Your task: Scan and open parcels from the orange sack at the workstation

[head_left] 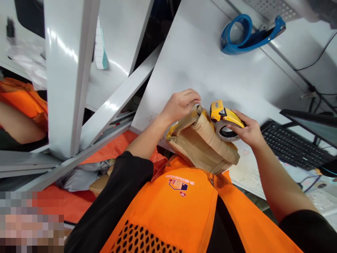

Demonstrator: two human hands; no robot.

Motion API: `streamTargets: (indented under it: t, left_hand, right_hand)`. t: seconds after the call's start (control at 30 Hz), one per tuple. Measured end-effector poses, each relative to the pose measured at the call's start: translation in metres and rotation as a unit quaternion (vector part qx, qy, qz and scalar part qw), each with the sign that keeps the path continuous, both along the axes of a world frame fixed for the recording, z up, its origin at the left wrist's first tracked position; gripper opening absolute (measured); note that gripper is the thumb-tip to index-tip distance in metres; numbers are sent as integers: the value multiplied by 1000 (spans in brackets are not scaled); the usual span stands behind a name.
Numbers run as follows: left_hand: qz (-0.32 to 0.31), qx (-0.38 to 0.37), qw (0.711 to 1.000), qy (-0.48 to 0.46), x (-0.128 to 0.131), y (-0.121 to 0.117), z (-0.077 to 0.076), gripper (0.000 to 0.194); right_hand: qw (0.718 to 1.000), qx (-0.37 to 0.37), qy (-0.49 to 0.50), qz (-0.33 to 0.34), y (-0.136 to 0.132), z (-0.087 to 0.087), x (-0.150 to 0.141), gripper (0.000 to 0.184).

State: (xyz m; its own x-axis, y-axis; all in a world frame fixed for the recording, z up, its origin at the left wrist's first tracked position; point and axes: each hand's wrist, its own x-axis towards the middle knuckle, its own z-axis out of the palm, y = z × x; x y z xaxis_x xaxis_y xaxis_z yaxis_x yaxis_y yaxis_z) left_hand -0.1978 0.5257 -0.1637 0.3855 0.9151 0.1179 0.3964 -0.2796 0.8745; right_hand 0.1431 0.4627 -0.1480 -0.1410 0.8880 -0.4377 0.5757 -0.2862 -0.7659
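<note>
Head view: right fingers (236,129) grip a yellow tape dispenser (223,117) beside a parcel (201,142).

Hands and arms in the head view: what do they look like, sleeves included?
The left hand and right hand are bare: no gloves, no watch visible. Elbow-length black sleeves show beside an orange vest with mesh panels and a printed emblem.

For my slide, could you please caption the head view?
Left hand at a creased cardboard parcel, right hand holding a yellow tape dispenser.
</note>
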Motion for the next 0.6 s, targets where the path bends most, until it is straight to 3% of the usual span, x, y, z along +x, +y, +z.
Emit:
streamTargets:
  t: [0.17,0.3,0.6]
  left_hand:
    - [67,-3,998,1,3,1,4,32]
    - [109,8,994,-30,-6,-14,0,32]
    - [129,3,990,-52,-37,-48,-4,25]
  right_hand:
    - [1000,8,10,-12,8,0,-10,73]
    - [1000,-4,11,19,18,4,-16,72]
    - [993,-10,14,113,39,3,-20,71]
